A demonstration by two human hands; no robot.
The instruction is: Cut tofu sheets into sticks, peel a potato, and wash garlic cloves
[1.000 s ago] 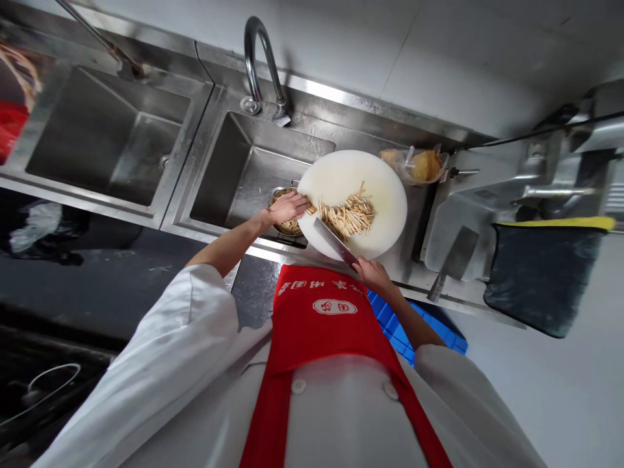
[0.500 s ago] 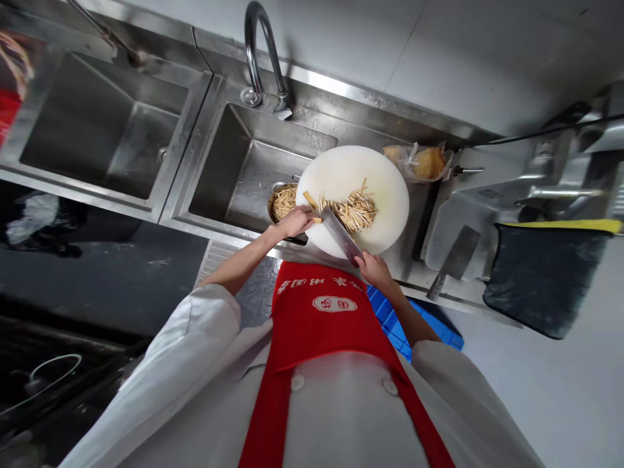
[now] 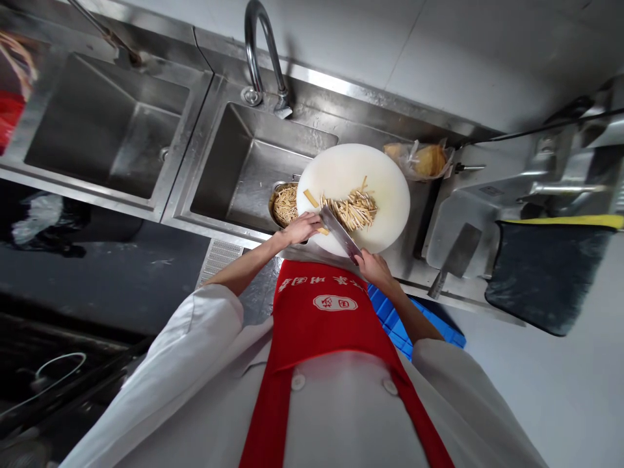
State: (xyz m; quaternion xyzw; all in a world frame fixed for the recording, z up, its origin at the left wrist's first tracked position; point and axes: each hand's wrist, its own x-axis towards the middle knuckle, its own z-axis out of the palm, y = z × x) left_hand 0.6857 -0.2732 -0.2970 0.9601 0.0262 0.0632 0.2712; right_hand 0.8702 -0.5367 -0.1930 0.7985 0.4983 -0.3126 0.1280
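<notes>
My right hand [image 3: 374, 269] is wrapped round the handle of a cleaver [image 3: 341, 235], whose blade stands slanted over a round white cutting board [image 3: 390, 166]. My left hand [image 3: 303, 227] is closed, its fingers pressing a tan piece of what looks like dried tofu [image 3: 323, 231] close beside the blade. A heap of thin cut strips [image 3: 359, 209] lies on the board, on the blade's far right side. Another flat tan piece [image 3: 310, 198] rests on the board just beyond my left fingers. A metal bowl of strips [image 3: 285, 205] sits left of the board, partly hidden under it.
The board lies across the right part of a steel sink [image 3: 244, 175], with a curved faucet [image 3: 263, 45] behind. Plastic-bagged food [image 3: 429, 161] sits at the back right. A second cleaver [image 3: 461, 253] and a dark cloth [image 3: 548, 273] lie right. Below is a blue crate [image 3: 433, 322].
My left hand has shifted slightly right and lies flatter over the tan piece, nearer the blade. The cleaver and my right hand have hardly moved. The strips look the same.
</notes>
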